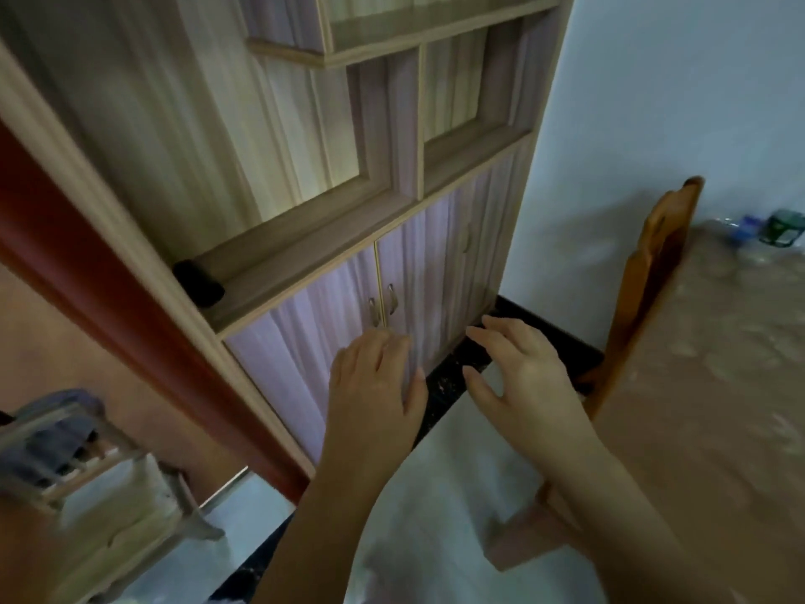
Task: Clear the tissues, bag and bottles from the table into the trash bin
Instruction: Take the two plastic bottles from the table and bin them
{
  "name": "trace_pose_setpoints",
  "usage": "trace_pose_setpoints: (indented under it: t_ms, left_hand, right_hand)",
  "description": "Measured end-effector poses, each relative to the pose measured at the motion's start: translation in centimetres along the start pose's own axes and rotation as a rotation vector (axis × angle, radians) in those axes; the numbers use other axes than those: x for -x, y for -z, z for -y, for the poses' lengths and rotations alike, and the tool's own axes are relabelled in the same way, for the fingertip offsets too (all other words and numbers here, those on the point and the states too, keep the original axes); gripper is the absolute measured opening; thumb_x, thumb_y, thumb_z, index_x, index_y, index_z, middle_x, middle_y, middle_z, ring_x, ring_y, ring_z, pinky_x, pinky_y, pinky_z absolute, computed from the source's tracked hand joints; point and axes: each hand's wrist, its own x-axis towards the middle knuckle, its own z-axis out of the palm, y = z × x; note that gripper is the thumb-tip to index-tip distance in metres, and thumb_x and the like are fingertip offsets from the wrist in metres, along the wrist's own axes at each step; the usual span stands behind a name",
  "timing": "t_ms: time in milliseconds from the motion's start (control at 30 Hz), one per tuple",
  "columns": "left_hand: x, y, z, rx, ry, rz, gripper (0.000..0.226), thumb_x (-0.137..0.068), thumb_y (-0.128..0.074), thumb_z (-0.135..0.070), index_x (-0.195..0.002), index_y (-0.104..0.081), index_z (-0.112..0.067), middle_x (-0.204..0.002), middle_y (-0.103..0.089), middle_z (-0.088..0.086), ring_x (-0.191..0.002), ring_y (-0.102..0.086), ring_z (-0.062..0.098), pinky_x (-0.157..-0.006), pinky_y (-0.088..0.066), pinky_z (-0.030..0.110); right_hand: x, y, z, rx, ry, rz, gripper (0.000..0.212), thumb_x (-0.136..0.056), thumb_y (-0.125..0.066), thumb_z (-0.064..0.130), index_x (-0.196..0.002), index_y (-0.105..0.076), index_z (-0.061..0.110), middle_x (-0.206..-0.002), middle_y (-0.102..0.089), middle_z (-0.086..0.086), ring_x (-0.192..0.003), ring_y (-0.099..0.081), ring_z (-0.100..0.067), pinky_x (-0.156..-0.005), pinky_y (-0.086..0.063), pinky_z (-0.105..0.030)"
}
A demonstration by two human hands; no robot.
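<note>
The picture is blurred by motion. My left hand [377,381] and my right hand [520,379] hang side by side in the air in front of a cabinet, fingers loosely spread, holding nothing. The table [714,385], under a pale patterned cover, runs along the right edge. At its far end lie clear plastic bottles [740,235] with a blue label and a dark green object [782,226]. No trash bin, bag or tissues show.
A tall wooden shelf cabinet [348,202] with lilac doors stands straight ahead, a black object [199,283] on its ledge. A wooden chair [644,289] stands at the table's left side. A small rack with cloth [65,442] sits at lower left.
</note>
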Motion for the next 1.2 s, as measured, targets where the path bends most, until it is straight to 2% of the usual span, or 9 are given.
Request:
trace_pose_setpoints:
  t_ms: [133,367,567,667,800,900,1067,1200]
  left_hand:
    - [-6.8,-1.0,4.3,0.037,-0.014,0.055,0.039,-0.083,-0.04,-0.031,-0.111,-0.056,-0.009,-0.111,-0.062,0.013,-0.106,-0.046,0.02,-0.091,-0.035,0.031]
    - [-15.8,-7.3,6.4,0.153,-0.155,0.176,0.04,-0.085,-0.042,-0.031,-0.11,-0.059,-0.005,-0.109,-0.062,0.014,-0.102,-0.056,0.031,-0.087,-0.045,0.043]
    - [-22.6,-15.0,5.2,0.226,-0.291,0.244,0.04,-0.085,-0.043,-0.03,-0.11,-0.06,-0.005,-0.111,-0.063,0.014,-0.107,-0.049,0.023,-0.089,-0.044,0.039]
    - [-27.0,-19.4,3.0,0.242,-0.362,0.256,0.038,-0.084,-0.045,-0.028,-0.108,-0.061,-0.004,-0.109,-0.064,0.015,-0.105,-0.054,0.028,-0.09,-0.044,0.04]
    - [-32.7,-24.3,-2.0,0.296,-0.531,0.285,0.037,-0.084,-0.045,-0.028,-0.106,-0.061,-0.003,-0.106,-0.063,0.015,-0.104,-0.047,0.023,-0.09,-0.044,0.04]
    - [-36.2,-27.6,-5.3,0.329,-0.603,0.3,0.037,-0.084,-0.045,-0.027,-0.108,-0.06,-0.003,-0.106,-0.063,0.014,-0.104,-0.046,0.022,-0.09,-0.043,0.04]
    - [-38.5,-32.6,-8.8,0.36,-0.667,0.462,0.042,-0.085,-0.041,-0.031,-0.112,-0.059,-0.004,-0.11,-0.063,0.014,-0.106,-0.056,0.03,-0.089,-0.048,0.045]
    - [-40.4,-36.7,-12.0,0.389,-0.745,0.558,0.044,-0.086,-0.037,-0.034,-0.116,-0.057,-0.008,-0.115,-0.062,0.011,-0.112,-0.054,0.028,-0.094,-0.042,0.042]
  right_hand:
    - [-6.6,-1.7,0.2,0.035,-0.053,-0.001,0.039,-0.077,-0.057,0.023,-0.112,-0.06,0.008,-0.114,-0.061,-0.016,-0.104,-0.056,-0.034,-0.088,-0.046,-0.049]
    - [-12.2,-3.2,-4.2,0.133,-0.276,-0.063,0.037,-0.08,-0.061,0.021,-0.114,-0.059,0.007,-0.115,-0.059,-0.015,-0.106,-0.055,-0.032,-0.086,-0.048,-0.052]
    - [-16.4,-2.8,-11.4,0.167,-0.455,-0.145,0.038,-0.08,-0.065,0.017,-0.117,-0.057,0.009,-0.116,-0.058,-0.013,-0.107,-0.053,-0.031,-0.091,-0.045,-0.049]
    - [-18.5,-1.0,-16.5,0.203,-0.552,-0.224,0.039,-0.078,-0.068,0.014,-0.116,-0.058,0.007,-0.117,-0.057,-0.015,-0.109,-0.052,-0.033,-0.091,-0.044,-0.048]
    - [-20.3,2.0,-22.4,0.244,-0.655,-0.304,0.039,-0.077,-0.069,0.013,-0.114,-0.059,0.008,-0.118,-0.057,-0.014,-0.11,-0.051,-0.031,-0.092,-0.041,-0.043]
    - [-21.2,3.5,-26.1,0.279,-0.707,-0.351,0.039,-0.076,-0.069,0.013,-0.114,-0.06,0.007,-0.116,-0.058,-0.014,-0.108,-0.053,-0.032,-0.092,-0.045,-0.048]
    - [-21.2,4.8,-30.1,0.302,-0.85,-0.368,0.039,-0.079,-0.066,0.019,-0.116,-0.058,0.01,-0.118,-0.057,-0.01,-0.11,-0.051,-0.027,-0.093,-0.041,-0.043]
    - [-21.0,6.0,-33.1,0.358,-0.971,-0.379,0.04,-0.078,-0.067,0.017,-0.116,-0.058,0.011,-0.118,-0.057,-0.011,-0.109,-0.052,-0.029,-0.092,-0.043,-0.045]
